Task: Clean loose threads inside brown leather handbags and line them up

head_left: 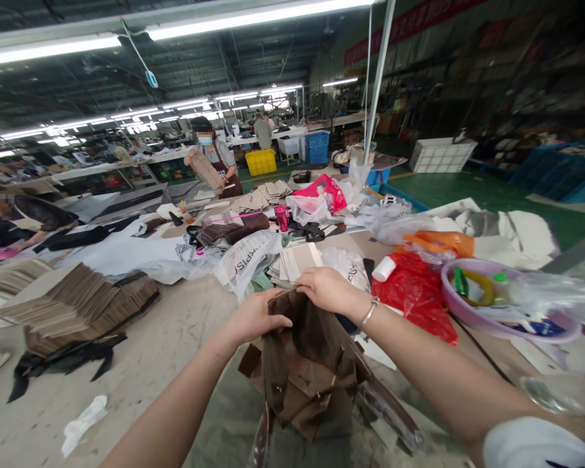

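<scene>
A brown bag [316, 364] stands with its mouth toward me at the table's near edge, long straps in clear plastic hanging at its sides. My left hand [258, 317] is closed on the left part of its top rim, thumb over the inner side. Gripping the far rim, my right hand [324, 289] has its fingers bent over the edge. Inside the bag, creased brown lining and folded flaps show. Just beyond my hands lie a stack of pale cards [299, 261] and a printed clear plastic bag [248, 260].
Left on the table [175, 351] are a stack of brown-grey panels [73, 302], black strips [65, 364] and a crumpled white scrap [84, 422]. To the right are a red plastic bag [409, 292] and a purple basin [448, 286]. Two people work across the table.
</scene>
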A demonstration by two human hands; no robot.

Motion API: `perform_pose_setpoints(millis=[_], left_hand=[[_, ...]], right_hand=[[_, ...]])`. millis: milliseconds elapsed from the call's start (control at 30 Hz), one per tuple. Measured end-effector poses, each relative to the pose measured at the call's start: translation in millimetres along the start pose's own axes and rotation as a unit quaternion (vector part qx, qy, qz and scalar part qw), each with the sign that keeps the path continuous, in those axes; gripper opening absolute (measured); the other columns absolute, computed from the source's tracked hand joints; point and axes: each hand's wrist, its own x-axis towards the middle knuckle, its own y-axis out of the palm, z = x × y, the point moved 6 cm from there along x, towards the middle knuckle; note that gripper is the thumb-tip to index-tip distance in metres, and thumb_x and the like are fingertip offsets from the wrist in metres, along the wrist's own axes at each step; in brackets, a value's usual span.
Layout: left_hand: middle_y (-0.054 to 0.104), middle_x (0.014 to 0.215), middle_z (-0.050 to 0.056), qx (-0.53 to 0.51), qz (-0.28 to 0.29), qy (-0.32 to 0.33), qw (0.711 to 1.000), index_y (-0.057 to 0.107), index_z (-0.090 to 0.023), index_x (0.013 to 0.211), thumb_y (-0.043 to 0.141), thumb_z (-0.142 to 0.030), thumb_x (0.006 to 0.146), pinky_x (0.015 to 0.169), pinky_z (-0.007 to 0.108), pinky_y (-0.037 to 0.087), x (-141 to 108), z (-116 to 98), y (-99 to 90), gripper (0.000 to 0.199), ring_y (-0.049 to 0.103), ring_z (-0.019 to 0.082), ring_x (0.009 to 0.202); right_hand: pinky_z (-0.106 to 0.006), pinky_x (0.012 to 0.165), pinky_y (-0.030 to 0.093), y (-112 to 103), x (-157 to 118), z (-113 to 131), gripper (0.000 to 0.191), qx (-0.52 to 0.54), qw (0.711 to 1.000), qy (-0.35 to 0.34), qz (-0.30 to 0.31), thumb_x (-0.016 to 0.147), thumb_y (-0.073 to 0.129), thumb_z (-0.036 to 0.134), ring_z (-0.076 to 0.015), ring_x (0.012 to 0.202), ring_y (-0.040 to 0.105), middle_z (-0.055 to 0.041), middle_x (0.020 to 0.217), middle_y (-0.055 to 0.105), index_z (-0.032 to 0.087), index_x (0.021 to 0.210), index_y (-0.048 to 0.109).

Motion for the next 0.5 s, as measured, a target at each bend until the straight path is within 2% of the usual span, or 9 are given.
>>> perform_pose_setpoints(millis=[100, 167, 367, 500], left_hand=[[0.069, 0.08, 0.0, 0.039, -0.035, -0.039, 0.998, 0.068, -0.02, 0.088, 0.057, -0.032, 0.079, 0.065, 0.024, 0.042, -2, 7, -6.4, 0.019, 0.06, 0.016, 0.073], [0.068, 0.073, 0.0, 0.046, -0.04, -0.039, 0.997, 0.069, -0.019, 0.08, 0.049, -0.029, 0.083, 0.064, 0.024, 0.042, -2, 11, -7.8, 0.022, 0.059, 0.015, 0.069], [0.071, 0.086, 0.001, -0.059, 0.034, -0.014, 0.998, 0.07, -0.017, 0.094, 0.05, -0.029, 0.082, 0.071, 0.023, 0.045, 0, 25, -5.2, 0.026, 0.061, 0.016, 0.08], [0.071, 0.086, 0.001, -0.093, 0.081, -0.017, 0.992, 0.069, -0.015, 0.092, 0.05, -0.032, 0.082, 0.072, 0.023, 0.045, -1, 33, -7.2, 0.027, 0.061, 0.016, 0.08]], right_hand=[[-0.025, 0.071, 0.037, -2, -1, -4, 0.013, 0.012, 1.0, -0.023, -0.014, 0.087, 0.055, 0.019, -0.0167, 0.08, 0.057, -0.0056, 0.084, 0.065, 0.017, 0.086, 0.068], [-0.025, 0.07, 0.037, -1, -1, -6, 0.013, 0.017, 0.999, -0.033, -0.023, 0.086, 0.055, 0.018, -0.0167, 0.079, 0.056, -0.0052, 0.082, 0.064, 0.017, 0.084, 0.068], [-0.024, 0.071, 0.037, 3, 1, -1, 0.013, 0.046, 0.996, -0.067, -0.018, 0.085, 0.054, 0.015, -0.0162, 0.081, 0.056, -0.0039, 0.083, 0.064, 0.018, 0.084, 0.067], [-0.025, 0.069, 0.037, 4, 3, 2, 0.012, 0.051, 0.996, -0.071, -0.016, 0.083, 0.055, 0.015, -0.0163, 0.08, 0.056, -0.0039, 0.082, 0.064, 0.018, 0.082, 0.067]])
